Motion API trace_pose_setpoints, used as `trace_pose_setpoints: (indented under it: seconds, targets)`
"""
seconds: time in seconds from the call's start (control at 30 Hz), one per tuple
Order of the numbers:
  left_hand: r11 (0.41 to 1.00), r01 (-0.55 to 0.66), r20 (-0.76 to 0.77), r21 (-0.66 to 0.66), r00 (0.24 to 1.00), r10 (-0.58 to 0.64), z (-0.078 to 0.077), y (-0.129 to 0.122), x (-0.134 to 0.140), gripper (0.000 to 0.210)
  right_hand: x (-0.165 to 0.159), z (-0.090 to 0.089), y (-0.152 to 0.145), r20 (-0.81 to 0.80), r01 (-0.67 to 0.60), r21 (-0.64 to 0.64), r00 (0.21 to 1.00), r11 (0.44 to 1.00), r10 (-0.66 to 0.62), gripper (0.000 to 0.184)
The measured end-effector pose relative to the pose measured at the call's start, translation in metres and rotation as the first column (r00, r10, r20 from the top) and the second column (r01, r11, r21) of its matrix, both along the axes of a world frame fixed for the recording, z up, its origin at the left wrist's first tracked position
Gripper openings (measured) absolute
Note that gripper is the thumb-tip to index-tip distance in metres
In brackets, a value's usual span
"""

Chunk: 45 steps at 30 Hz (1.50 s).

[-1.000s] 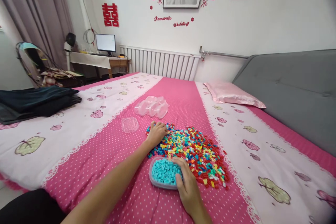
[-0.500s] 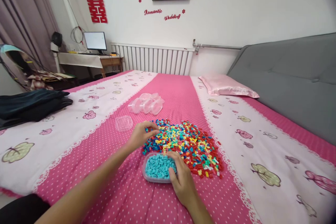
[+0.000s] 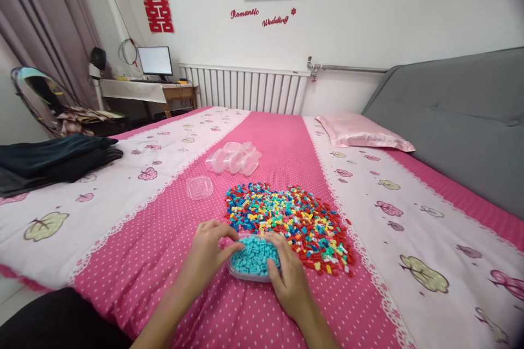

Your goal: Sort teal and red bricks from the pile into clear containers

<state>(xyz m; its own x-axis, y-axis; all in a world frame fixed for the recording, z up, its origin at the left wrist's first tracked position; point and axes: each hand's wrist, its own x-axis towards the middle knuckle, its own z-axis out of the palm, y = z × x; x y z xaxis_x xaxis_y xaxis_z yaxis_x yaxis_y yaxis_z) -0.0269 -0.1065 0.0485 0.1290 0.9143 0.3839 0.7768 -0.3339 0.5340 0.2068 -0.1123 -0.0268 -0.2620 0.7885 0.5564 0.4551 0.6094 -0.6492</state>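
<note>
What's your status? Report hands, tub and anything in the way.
Left hand at left rim of clear plastic tub, pinch contents unclear. Right hand holds tub's right side. Turquoise toy bricks fill tub. Mixed brick pile just beyond; nothing blocking hands.

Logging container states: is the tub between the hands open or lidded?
Open: no lid sits on the tub, and its turquoise pieces lie exposed.

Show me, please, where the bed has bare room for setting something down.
Bare patches: between the clear containers and pink pillow; between the square clear piece and left hand. Crowded: around the turquoise-filled tub, right hand and colourful pile.
</note>
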Motion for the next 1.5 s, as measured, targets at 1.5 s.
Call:
trace_pose_setpoints:
  seconds: [1.5]
  targets:
    - [0.99, 0.056, -0.326, 0.13, 0.945, -0.01, -0.008, -0.023, 0.003, 0.03, 0.0, 0.001, 0.001, -0.008, 0.0, -0.003, 1.0, 1.0, 0.0, 0.038]
